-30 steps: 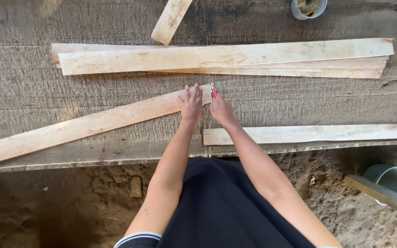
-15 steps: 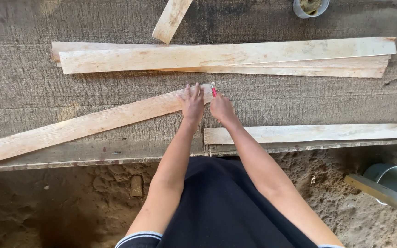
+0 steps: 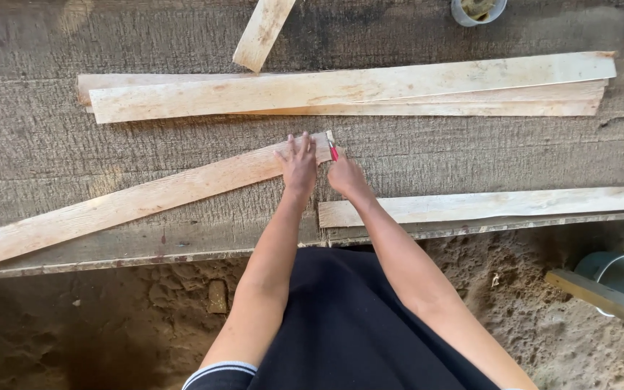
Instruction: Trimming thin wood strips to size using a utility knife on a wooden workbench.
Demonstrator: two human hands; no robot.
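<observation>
Pressed flat, fingers spread, my left hand (image 3: 299, 162) pins the right-hand end of a long pale wooden slat (image 3: 146, 198) to the bench (image 3: 30, 144), holding nothing closed inside the palm. From that hand the slat runs away to the left and downward, its long axis slanting from near the bench's middle toward the near left edge, so almost the whole length lies left of my grip and only the cut end sits under it. Just to the right, my right hand (image 3: 347, 177) is pinched narrow around a small red-handled marking tool (image 3: 333, 150), whose tip touches the slat's end just beside the left fingers; whether it is a pencil or a blade I cannot tell. The two hands are nearly touching, the right one nearer the end face, the left one farther along the board.

Beyond them, toward the far edge of the bench, a stack of similar slats (image 3: 355, 87) lies almost level, with one short piece (image 3: 263, 32) angled up off the far edge. Another slat (image 3: 500, 204) lies along the near edge to the right, beneath my right forearm. A small round container (image 3: 477, 10) stands at the far right, and a grey bucket (image 3: 615, 273) sits on the dirt floor below the bench.
</observation>
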